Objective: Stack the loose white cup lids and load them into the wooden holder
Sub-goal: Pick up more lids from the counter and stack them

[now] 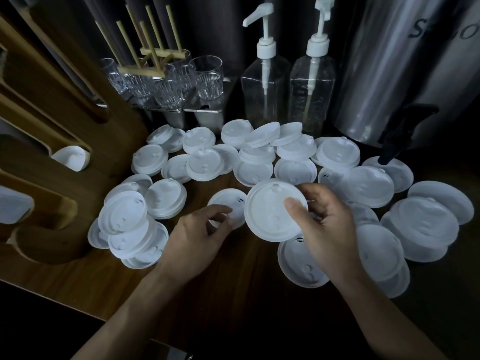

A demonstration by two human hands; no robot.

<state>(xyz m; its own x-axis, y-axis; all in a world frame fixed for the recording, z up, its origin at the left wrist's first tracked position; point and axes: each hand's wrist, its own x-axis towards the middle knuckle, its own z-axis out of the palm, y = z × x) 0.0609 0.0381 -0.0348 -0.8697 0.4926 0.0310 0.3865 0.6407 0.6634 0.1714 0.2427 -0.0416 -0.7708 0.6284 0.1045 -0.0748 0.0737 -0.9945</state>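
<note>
Head view: the right hand point(324, 224) holds a round white plastic cup lid point(270, 211) lifted above the pile and tilted, thumb pressed on its top face and fingers curled behind the rim. The left hand point(197, 235) reaches in beside it, thumb and forefinger curled round the near edge of a second white lid point(228, 201) lying flat on the dark wooden counter point(233, 294). Loose white lids point(298, 149) lie scattered and overlapping all around both hands. The slotted wooden holder point(52, 141) stands at the left, a few lids point(70, 158) showing in its slots. Behind stand clear pump bottles point(265, 94), ribbed drinking glasses point(207, 79) and a steel urn point(389, 74).
</note>
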